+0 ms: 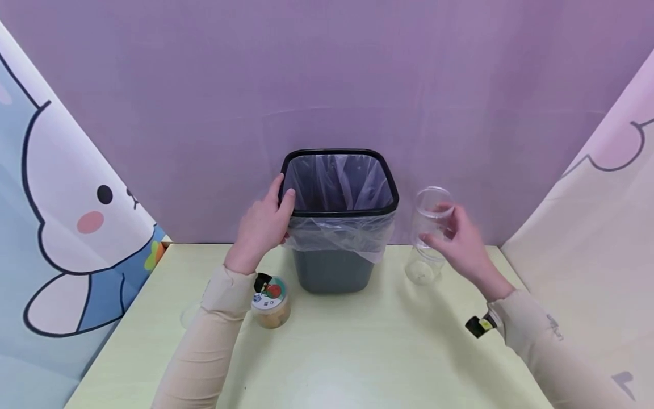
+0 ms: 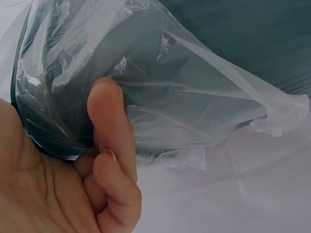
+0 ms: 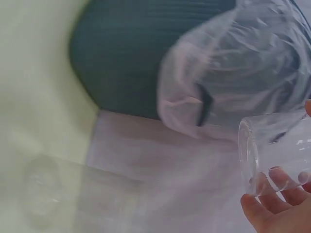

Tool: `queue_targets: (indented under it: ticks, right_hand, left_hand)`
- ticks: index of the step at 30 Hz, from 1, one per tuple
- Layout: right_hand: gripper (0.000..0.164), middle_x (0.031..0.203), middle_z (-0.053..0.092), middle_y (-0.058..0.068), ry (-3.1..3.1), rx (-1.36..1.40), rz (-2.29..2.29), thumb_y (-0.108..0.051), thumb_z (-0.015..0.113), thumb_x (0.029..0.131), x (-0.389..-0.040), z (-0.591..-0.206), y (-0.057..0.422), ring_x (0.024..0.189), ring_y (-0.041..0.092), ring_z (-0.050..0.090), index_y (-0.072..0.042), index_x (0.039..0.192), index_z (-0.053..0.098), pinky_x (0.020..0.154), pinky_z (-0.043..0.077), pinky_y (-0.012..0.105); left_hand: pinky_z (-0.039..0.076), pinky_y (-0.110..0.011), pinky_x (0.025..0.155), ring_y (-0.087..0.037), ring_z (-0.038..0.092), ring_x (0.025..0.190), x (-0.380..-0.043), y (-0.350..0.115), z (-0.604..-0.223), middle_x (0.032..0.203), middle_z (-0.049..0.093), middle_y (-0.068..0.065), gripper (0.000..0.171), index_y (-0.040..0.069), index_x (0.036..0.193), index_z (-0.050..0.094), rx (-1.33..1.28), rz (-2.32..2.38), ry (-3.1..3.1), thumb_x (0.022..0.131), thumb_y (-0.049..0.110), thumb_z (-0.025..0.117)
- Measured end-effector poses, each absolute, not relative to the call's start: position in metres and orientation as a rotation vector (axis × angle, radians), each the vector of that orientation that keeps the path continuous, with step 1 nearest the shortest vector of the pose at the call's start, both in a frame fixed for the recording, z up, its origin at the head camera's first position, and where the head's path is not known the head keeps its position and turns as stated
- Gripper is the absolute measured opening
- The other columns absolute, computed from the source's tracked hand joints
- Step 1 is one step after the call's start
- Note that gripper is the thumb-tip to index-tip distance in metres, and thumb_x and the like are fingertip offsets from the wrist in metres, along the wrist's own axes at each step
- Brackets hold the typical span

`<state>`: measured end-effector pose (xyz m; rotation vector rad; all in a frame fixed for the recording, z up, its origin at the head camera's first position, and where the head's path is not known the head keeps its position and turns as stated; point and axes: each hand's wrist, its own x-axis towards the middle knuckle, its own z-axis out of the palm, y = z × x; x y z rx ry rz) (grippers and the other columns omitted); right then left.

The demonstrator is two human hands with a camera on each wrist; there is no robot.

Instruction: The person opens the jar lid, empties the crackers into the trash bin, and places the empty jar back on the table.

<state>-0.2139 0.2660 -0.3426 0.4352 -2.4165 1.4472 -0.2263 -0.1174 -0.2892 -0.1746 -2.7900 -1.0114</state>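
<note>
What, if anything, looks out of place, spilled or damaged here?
The plastic liner looks slightly odd: its overhang outside the bin is crumpled and uneven, one corner drooping at the front right. No spill or damage shows.

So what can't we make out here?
- Floor of the bin: head view, hidden behind its near side.
- Clear round item: head view, partly behind the left sleeve.
- Fine print on the jar: head view, too small.
- One end of the held clear cup: right wrist view, cut off by the right edge.
- Second clear cup: right wrist view, blurred.
</note>
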Motion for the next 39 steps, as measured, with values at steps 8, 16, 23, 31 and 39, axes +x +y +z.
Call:
queue_targets:
  ticks: [8, 16, 23, 31, 39]
  right_hand:
    - [0.060, 0.132, 0.057, 0.016, -2.413, 0.421, 1.529, -0.006, 0.076, 0.086, -0.200, -0.387, 0.264, 0.119, 0.036, 0.057, 0.000, 0.134, 0.040, 0.092, 0.045, 0.018]
    - [0.066, 0.139, 0.054, 0.016, -2.453, 0.314, 1.634, -0.011, 0.077, 0.088, -0.197, -0.429, 0.259, 0.129, 0.031, 0.051, -0.001, 0.138, 0.035, 0.102, 0.044, 0.029]
    - [0.068, 0.143, 0.051, 0.019, -2.465, 0.214, 1.692, -0.012, 0.077, 0.087, -0.195, -0.461, 0.259, 0.136, 0.032, 0.043, 0.001, 0.137, 0.033, 0.113, 0.030, 0.048]
    - [0.071, 0.143, 0.048, 0.027, -2.480, 0.126, 1.728, -0.010, 0.079, 0.084, -0.198, -0.490, 0.260, 0.136, 0.039, 0.042, 0.004, 0.137, 0.034, 0.112, 0.031, 0.048]
    - [0.072, 0.145, 0.047, 0.025, -2.503, 0.074, 1.768, -0.012, 0.080, 0.085, -0.199, -0.508, 0.262, 0.139, 0.042, 0.036, 0.003, 0.136, 0.032, 0.112, 0.031, 0.050]
  left_hand:
    - [0.047, -0.042, 0.056, -0.019, 0.061, 0.048, -0.226, -0.120, -0.289, 0.059, 0.063, -0.002, 0.074, 0.030, 0.161, 0.009, -0.169, -1.001, -2.786, 0.099, 0.069, 0.020]
    - [0.047, -0.042, 0.055, -0.020, 0.061, 0.048, -0.226, -0.121, -0.286, 0.059, 0.063, -0.004, 0.075, 0.028, 0.161, 0.010, -0.175, -1.014, -2.765, 0.099, 0.068, 0.021]
    - [0.046, -0.042, 0.054, -0.020, 0.060, 0.048, -0.227, -0.120, -0.286, 0.059, 0.062, -0.004, 0.074, 0.029, 0.161, 0.010, -0.171, -1.004, -2.773, 0.099, 0.068, 0.021]
    - [0.046, -0.042, 0.051, -0.021, 0.060, 0.047, -0.226, -0.119, -0.288, 0.059, 0.062, -0.004, 0.073, 0.029, 0.161, 0.011, -0.170, -1.003, -2.770, 0.100, 0.068, 0.021]
    - [0.046, -0.041, 0.051, -0.020, 0.060, 0.048, -0.225, -0.116, -0.288, 0.059, 0.062, -0.004, 0.072, 0.029, 0.161, 0.011, -0.170, -1.012, -2.775, 0.100, 0.066, 0.022]
